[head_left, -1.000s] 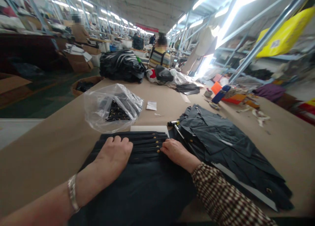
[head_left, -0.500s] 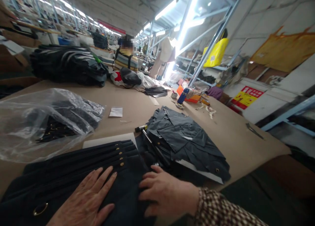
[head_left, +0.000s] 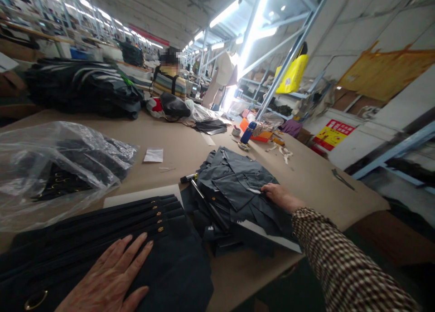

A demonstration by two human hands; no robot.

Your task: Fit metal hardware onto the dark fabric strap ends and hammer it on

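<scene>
Seen from the middle of the view, the left hand [head_left: 107, 275] is between seven and eight o'clock, spread flat with its palm down on a stack of dark cloth [head_left: 185, 253] and grasping nothing. The stack lies on the brown table [head_left: 306, 171] and fills the near side around eight o'clock, its folded layers fanned out. A short row of gold buttons [head_left: 160, 229] runs along the folds, between one and two o'clock from that hand, and a gold ring [head_left: 36, 299] shows on the cloth at about nine o'clock from it. The right hand [head_left: 280, 197], at four o'clock, reaches over a pile of grey cloth pieces [head_left: 234, 167] at five o'clock; its fingers are bent, the tips at a small white strip [head_left: 253, 191] on top, and I cannot tell whether they pinch it. A black rod [head_left: 210, 207] lies at six o'clock, against the near left edge of the grey pile. A white sheet [head_left: 136, 195] shows just beyond the dark stack, at eight o'clock. At nine o'clock a clear plastic bag [head_left: 98, 144] covers more dark cloth. Towards eleven o'clock, past the table, is a person in a striped top [head_left: 168, 84].
</scene>
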